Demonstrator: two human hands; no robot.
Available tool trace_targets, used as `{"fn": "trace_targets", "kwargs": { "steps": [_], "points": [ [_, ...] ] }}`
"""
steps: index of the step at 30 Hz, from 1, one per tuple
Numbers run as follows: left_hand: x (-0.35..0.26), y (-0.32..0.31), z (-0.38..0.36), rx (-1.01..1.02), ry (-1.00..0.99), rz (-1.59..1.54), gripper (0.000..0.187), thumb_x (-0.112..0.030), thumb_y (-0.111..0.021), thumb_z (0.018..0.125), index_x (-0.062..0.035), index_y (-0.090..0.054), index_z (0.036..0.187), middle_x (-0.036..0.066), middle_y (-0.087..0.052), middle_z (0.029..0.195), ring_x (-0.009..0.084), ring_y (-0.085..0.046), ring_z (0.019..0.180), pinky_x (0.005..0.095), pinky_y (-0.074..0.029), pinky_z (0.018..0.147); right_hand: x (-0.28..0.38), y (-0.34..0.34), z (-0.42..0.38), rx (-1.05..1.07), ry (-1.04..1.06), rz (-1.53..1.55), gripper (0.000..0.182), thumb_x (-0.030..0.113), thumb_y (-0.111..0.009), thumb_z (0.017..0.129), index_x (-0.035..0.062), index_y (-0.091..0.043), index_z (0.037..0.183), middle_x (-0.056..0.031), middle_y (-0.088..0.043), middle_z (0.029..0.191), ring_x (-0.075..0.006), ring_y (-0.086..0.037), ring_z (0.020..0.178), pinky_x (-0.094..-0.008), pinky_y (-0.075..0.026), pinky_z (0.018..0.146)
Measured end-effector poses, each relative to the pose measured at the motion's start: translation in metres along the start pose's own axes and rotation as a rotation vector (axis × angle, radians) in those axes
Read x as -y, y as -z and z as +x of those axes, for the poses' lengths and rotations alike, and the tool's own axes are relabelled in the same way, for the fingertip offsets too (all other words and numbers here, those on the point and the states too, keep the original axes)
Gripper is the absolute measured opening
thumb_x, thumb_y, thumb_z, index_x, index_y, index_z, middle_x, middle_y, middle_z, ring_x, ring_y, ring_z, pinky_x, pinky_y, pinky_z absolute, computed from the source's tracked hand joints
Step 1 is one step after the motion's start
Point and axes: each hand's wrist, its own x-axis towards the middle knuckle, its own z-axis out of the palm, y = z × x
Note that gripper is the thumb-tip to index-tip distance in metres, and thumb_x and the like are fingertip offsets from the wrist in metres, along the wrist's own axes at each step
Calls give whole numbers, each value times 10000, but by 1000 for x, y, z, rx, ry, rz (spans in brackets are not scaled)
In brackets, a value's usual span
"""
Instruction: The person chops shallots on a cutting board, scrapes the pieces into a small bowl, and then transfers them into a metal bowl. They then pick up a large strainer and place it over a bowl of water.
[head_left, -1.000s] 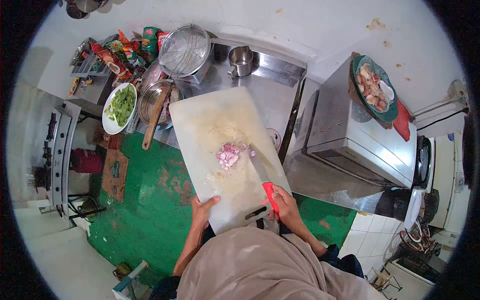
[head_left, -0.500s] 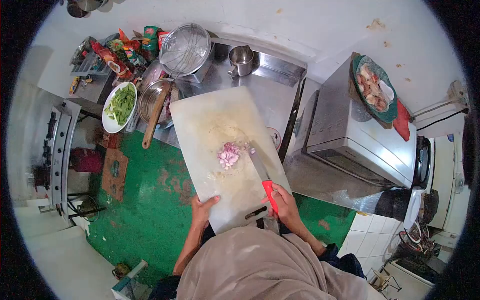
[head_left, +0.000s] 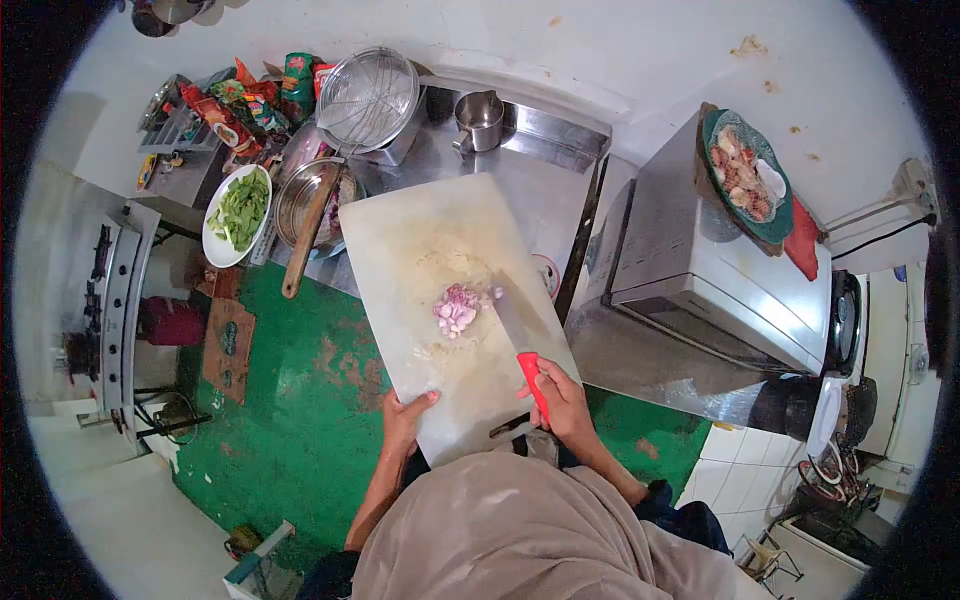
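Note:
A white cutting board [head_left: 400, 250] is tilted in view, its far end over the steel counter. My left hand [head_left: 403, 420] grips its lower left edge, thumb on top and fingers hidden beneath. In my right hand [head_left: 565, 402] is a knife [head_left: 513, 322] with a red handle, fingers wrapped round it. The blade points away from me, its tip beside a small heap of chopped purple-and-white onion [head_left: 457, 311]. A small onion piece clings near the blade's tip. Below the knife, a dark slot [head_left: 512, 427] marks the board's near end.
Left of the board sit a white plate of cut greens [head_left: 240, 215] and a pan [head_left: 300, 205] with a wooden-handled utensil across it. Behind are a wire strainer [head_left: 370, 100] and metal cup [head_left: 480, 120]. A green dish of meat [head_left: 745, 170] tops the steel appliance [head_left: 690, 240].
My right hand and the knife have shifted slightly left and away from me, bringing the blade closer to the onion heap. My left hand and the board look nearly unchanged.

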Motion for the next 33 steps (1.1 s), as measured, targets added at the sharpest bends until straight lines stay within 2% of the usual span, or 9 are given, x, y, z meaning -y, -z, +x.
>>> {"fn": "trace_targets", "kwargs": {
  "steps": [5, 14, 20, 26, 29, 32, 33],
  "points": [
    [-5, -5, -2, -8, 9, -11, 414, -49, -729, 699, 27, -562, 1070, 108, -643, 947, 199, -627, 808, 343, -506, 741, 8, -17, 20, 7, 37, -24, 378, 211, -381, 978, 15, -407, 1300, -107, -639, 848, -99, -506, 456, -217, -381, 384],
    [-2, -2, 0, -20, 9, 29, 459, -38, -731, 689, 30, -542, 1101, 115, -640, 967, 206, -627, 822, 350, -508, 744, -9, 1, 11, -83, -58, 14, 387, 215, -369, 977, 24, -406, 1312, -103, -645, 844, -97, -499, 454, -215, -375, 386],
    [-1, -2, 3, -7, 51, -2, 493, -66, -736, 685, 30, -525, 1120, 119, -631, 982, 212, -620, 842, 354, -499, 771, -8, 0, -1, -9, 175, -191, 374, 200, -388, 968, 38, -452, 1299, -78, -641, 823, -94, -497, 468, -236, -424, 460],
    [-3, -4, 2, -17, 31, -2, 490, -50, -727, 678, 30, -529, 1119, 125, -632, 984, 223, -625, 846, 357, -503, 765, -26, 4, 7, -97, 290, -377, 374, 185, -419, 954, 39, -459, 1296, -83, -639, 799, -98, -506, 479, -256, -442, 484],
    [-5, -5, 1, -27, 45, -3, 485, -46, -728, 673, 32, -534, 1111, 126, -633, 978, 226, -628, 830, 359, -507, 759, -9, 10, 4, -93, 138, -352, 374, 149, -430, 936, 56, -457, 1297, -132, -653, 828, -223, -624, 601, -331, -490, 598],
    [1, -1, 4, -29, 39, -5, 488, -45, -729, 670, 33, -534, 1110, 128, -634, 974, 227, -630, 819, 362, -509, 759, 2, 12, 2, -81, 30, -342, 371, 142, -436, 931, 29, -462, 1283, -175, -654, 935, -288, -653, 771, -352, -495, 717],
    [-1, -3, 3, -31, 46, -11, 485, -45, -729, 669, 32, -536, 1107, 128, -634, 971, 227, -631, 817, 363, -509, 758, 1, 12, 2, -70, 87, -353, 370, 140, -438, 929, 22, -464, 1279, -189, -642, 979, -303, -642, 834, -356, -487, 760]
  ]
}}
